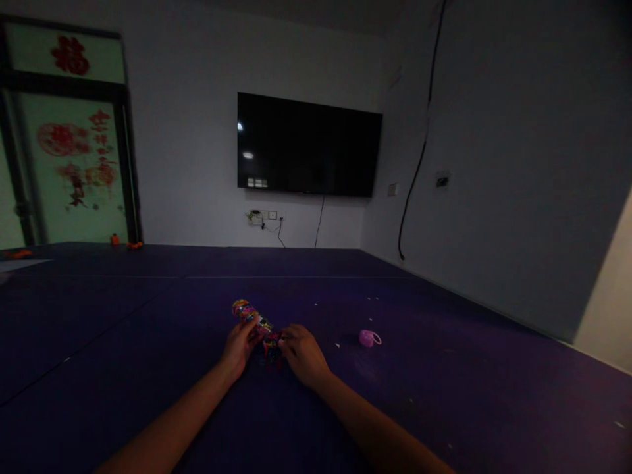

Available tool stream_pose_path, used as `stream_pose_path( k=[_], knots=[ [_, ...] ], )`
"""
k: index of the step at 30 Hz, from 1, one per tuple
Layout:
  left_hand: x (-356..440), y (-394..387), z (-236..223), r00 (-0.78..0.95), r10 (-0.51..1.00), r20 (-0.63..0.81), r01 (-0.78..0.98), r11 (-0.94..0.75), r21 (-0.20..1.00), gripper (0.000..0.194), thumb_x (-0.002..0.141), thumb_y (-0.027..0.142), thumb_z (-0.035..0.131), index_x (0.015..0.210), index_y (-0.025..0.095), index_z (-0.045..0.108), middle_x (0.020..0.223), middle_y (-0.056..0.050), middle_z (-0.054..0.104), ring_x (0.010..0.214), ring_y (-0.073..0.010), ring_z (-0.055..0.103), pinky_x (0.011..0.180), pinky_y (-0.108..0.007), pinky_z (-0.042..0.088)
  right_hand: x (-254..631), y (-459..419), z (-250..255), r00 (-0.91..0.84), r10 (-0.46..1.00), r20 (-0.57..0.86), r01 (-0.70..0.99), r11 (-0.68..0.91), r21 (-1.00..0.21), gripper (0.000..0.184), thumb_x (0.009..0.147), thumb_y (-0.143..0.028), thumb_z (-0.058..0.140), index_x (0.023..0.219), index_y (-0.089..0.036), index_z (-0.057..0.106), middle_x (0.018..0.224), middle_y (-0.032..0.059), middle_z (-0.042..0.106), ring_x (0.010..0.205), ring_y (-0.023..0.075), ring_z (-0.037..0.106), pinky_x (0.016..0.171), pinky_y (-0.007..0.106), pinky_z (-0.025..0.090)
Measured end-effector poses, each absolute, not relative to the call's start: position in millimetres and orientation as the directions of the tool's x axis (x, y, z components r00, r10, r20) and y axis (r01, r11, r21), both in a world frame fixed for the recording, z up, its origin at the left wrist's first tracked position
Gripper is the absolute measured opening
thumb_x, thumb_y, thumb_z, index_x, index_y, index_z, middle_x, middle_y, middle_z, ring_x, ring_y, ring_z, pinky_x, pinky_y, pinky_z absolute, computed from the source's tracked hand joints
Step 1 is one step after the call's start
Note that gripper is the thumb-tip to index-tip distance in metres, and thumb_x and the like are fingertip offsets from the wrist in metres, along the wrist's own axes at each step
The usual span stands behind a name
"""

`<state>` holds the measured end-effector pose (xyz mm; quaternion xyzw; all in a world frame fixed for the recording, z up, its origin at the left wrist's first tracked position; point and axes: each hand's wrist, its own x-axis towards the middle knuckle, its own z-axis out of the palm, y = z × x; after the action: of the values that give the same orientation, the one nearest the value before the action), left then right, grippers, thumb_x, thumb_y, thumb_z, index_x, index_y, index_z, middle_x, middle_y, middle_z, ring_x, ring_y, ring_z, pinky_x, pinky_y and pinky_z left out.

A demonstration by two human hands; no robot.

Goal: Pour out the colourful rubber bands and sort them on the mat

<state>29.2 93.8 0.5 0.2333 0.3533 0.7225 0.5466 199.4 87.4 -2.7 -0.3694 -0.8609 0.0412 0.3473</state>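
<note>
Tilted in my left hand point(240, 345) is a clear tube-shaped container point(243, 309) full of small multicoloured pieces, perhaps elastic bands; the fingers are closed around its lower end. Below that end, a loose heap of the same bright pieces point(270, 350) lies on the dark purple surface point(187, 408). My right hand point(302, 354) is at the heap's right side, its fingertips pinched together. What sits between those fingertips is too small and dark to name. To the right of it stands a pink cap with a ring loop point(367, 338), touched by neither hand.
Small white scraps point(338, 345) are scattered on the surface near the cap. Orange objects point(115, 239) sit at the far left edge by the door point(74, 158). A television point(309, 145) hangs on the far wall, and a black cable point(417, 172) runs down the right wall.
</note>
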Motion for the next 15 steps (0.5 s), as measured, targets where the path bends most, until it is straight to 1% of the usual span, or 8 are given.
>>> stream_pose_path(
  k=[2, 4, 6, 8, 11, 13, 15],
  knots=[
    [28.8, 93.8, 0.9, -0.287, 0.956, -0.057, -0.628, -0.143, 0.765, 0.008, 0.083, 0.006, 0.061, 0.08, 0.013, 0.061, 0.065, -0.002, 0.067, 0.05, -0.0106, 0.064, 0.051, -0.018, 0.054, 200.5, 86.8, -2.0, -0.486, 0.654, 0.58, 0.583, 0.737, -0.342, 0.035, 0.094, -0.029, 0.041, 0.085, -0.018, 0.072, 0.115, 0.0088, 0.064, 0.116, 0.0222, 0.051, 0.1, 0.038, 0.037],
    [27.6, 94.5, 1.2, -0.279, 0.958, -0.069, -0.634, -0.13, 0.762, 0.007, 0.084, 0.007, 0.06, 0.08, 0.013, 0.061, 0.065, -0.003, 0.067, 0.051, -0.0112, 0.064, 0.051, -0.019, 0.054, 201.8, 86.3, -1.9, -0.546, 0.598, 0.586, 0.517, 0.791, -0.326, 0.032, 0.094, -0.029, 0.042, 0.085, -0.02, 0.072, 0.119, 0.0064, 0.062, 0.117, 0.0205, 0.05, 0.101, 0.037, 0.037],
    [26.0, 95.5, 1.5, -0.276, 0.957, -0.083, -0.642, -0.119, 0.757, 0.006, 0.084, 0.009, 0.061, 0.079, 0.012, 0.061, 0.063, -0.003, 0.066, 0.051, -0.0117, 0.064, 0.05, -0.019, 0.054, 202.8, 85.9, -2.5, -0.638, 0.521, 0.566, 0.442, 0.851, -0.284, 0.028, 0.092, -0.03, 0.046, 0.085, -0.023, 0.072, 0.129, 0.0033, 0.056, 0.122, 0.0203, 0.046, 0.103, 0.037, 0.035],
    [24.5, 96.5, 1.7, -0.278, 0.956, -0.097, -0.65, -0.113, 0.751, 0.006, 0.083, 0.011, 0.063, 0.077, 0.013, 0.061, 0.062, -0.002, 0.065, 0.05, -0.0116, 0.063, 0.049, -0.019, 0.054, 203.2, 85.3, -3.3, -0.714, 0.467, 0.521, 0.4, 0.884, -0.244, 0.023, 0.089, -0.034, 0.052, 0.088, -0.024, 0.073, 0.139, 0.0019, 0.047, 0.128, 0.022, 0.04, 0.105, 0.039, 0.032],
    [23.2, 97.5, 1.5, -0.28, 0.954, -0.104, -0.657, -0.112, 0.745, 0.007, 0.081, 0.012, 0.065, 0.076, 0.013, 0.062, 0.062, -0.002, 0.065, 0.049, -0.0114, 0.062, 0.05, -0.019, 0.054, 202.4, 83.0, -3.5, -0.76, 0.454, 0.464, 0.405, 0.89, -0.207, 0.022, 0.087, -0.036, 0.054, 0.096, -0.026, 0.072, 0.146, 0.0013, 0.036, 0.132, 0.0239, 0.034, 0.106, 0.041, 0.031],
    [23.0, 97.9, 0.9, -0.281, 0.955, -0.099, -0.656, -0.116, 0.746, 0.006, 0.082, 0.013, 0.065, 0.077, 0.014, 0.062, 0.063, -0.002, 0.065, 0.05, -0.0117, 0.063, 0.051, -0.019, 0.054, 201.4, 80.8, -2.4, -0.76, 0.473, 0.446, 0.436, 0.88, -0.19, 0.022, 0.087, -0.035, 0.054, 0.101, -0.028, 0.07, 0.146, 0.0005, 0.035, 0.133, 0.0243, 0.032, 0.106, 0.042, 0.031],
    [23.0, 98.4, 0.0, -0.28, 0.955, -0.092, -0.651, -0.119, 0.75, 0.005, 0.083, 0.014, 0.063, 0.078, 0.014, 0.062, 0.064, -0.003, 0.065, 0.052, -0.0123, 0.063, 0.052, -0.02, 0.054, 200.3, 78.8, -0.7, -0.733, 0.515, 0.445, 0.488, 0.853, -0.183, 0.023, 0.086, -0.033, 0.055, 0.104, -0.028, 0.069, 0.145, 0.0012, 0.037, 0.133, 0.0253, 0.032, 0.106, 0.043, 0.03]
  ],
)
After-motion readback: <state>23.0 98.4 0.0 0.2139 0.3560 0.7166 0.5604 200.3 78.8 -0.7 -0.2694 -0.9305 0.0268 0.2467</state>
